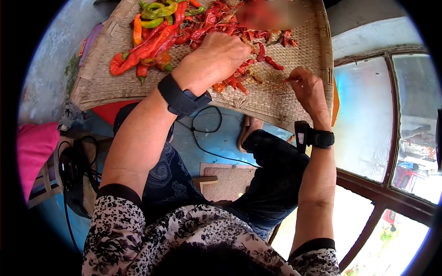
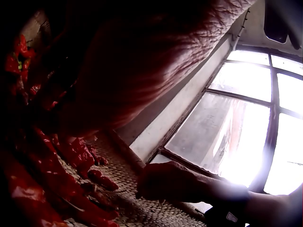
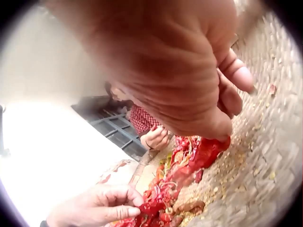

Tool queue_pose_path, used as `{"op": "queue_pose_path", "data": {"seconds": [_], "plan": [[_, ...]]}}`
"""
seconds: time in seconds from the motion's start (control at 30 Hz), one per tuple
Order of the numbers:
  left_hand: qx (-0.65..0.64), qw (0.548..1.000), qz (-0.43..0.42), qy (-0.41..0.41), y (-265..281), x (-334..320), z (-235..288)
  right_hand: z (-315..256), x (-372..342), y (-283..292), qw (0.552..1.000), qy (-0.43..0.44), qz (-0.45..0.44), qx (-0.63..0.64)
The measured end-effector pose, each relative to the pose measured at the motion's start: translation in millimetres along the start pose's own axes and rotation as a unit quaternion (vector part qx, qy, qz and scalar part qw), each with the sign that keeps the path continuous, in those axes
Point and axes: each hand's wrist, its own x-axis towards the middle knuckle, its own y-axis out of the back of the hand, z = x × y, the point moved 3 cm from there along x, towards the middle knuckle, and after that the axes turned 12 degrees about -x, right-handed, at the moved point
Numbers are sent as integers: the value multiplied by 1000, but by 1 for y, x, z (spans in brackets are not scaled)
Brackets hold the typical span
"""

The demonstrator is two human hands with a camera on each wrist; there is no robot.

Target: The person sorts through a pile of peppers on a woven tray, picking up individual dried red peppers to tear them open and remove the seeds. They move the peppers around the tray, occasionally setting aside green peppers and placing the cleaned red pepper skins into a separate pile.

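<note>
Dried red peppers [image 1: 214, 18] are lying in a loose heap just beyond the left hand [image 1: 214, 57], whose thumb and finger are pinching one wrinkled pod [image 3: 150, 210] at the heap. The right hand [image 1: 311, 92], a little apart to the side, seems to be grasping a red piece [image 3: 208, 153] at its fingertips. I'm guessing such pods are turning brittle, so a light pinch near the stem is probably serving best; squeezing hard could be cracking them. Keeping each grip low over the weave should be helping too, as pale flecks [image 3: 225, 187], likely seeds, are already scattering under the right grip. Glossy red peppers [image 1: 149, 48] and green ones [image 1: 159, 11] are resting left of the left grip, on the same woven tray [image 1: 308, 55]. Past the right grip, a window [image 1: 363, 119] is letting in daylight, and another person's hand [image 3: 157, 137] is showing across the heap.
</note>
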Motion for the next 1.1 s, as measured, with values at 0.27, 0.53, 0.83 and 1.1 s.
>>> {"op": "queue_pose_path", "data": {"seconds": [0.27, 0.53, 0.83, 1.1], "plan": [[-2, 1000, 7, -8, -6, -2, -2, -20, 16, -11, 996, 37, 66, -42], [-16, 1000, 26, -4, 3, -5, -5, -10, 27, -24, 995, 20, 87, -46], [-8, 999, 25, 32, 10, -13, -11, 67, -30, 61, 836, -274, 349, -321], [10, 999, -5, 45, 12, -15, -14, -3, 25, 5, 973, -35, 175, -145]]}}
